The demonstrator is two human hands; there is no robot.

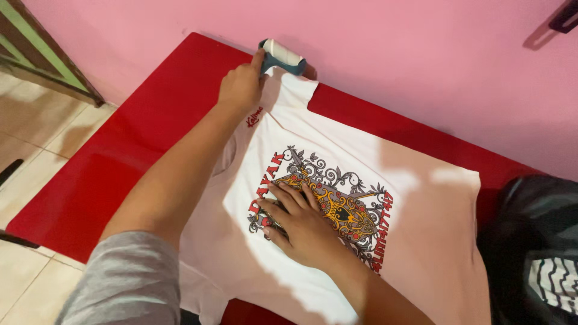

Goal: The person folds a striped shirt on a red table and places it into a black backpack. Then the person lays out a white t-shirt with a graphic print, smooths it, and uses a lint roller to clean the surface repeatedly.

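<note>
surface: we've got a red desk [138,132] pushed right up against a pink wall [391,54], pale tiled floor [36,150] off past our left forearm.

shirt: white t-shirt [421,222] spread flat across the desk, covering most of it. The neck opening sits just below our left hand, the hem runs off toward the dark bag, so its long axis goes across the desk, collar end to our left.

print: colourful graphic [337,204] on the chest, half hidden under our right hand.

roller: lint roller [282,55], white roll in a blue-grey frame, lying on the sleeve at the far edge by the wall. The roll's axis runs roughly along the wall.

left hand: left hand [241,87] has its fingers curled tight round the roller's handle, thumb on top.

right hand: right hand [301,225] lies palm down on the print, fingers [289,195] spread a bit and pressed flat, gripping nothing.

other stuff: dark bag [533,241] sits well off to the right of our right hand.
</note>
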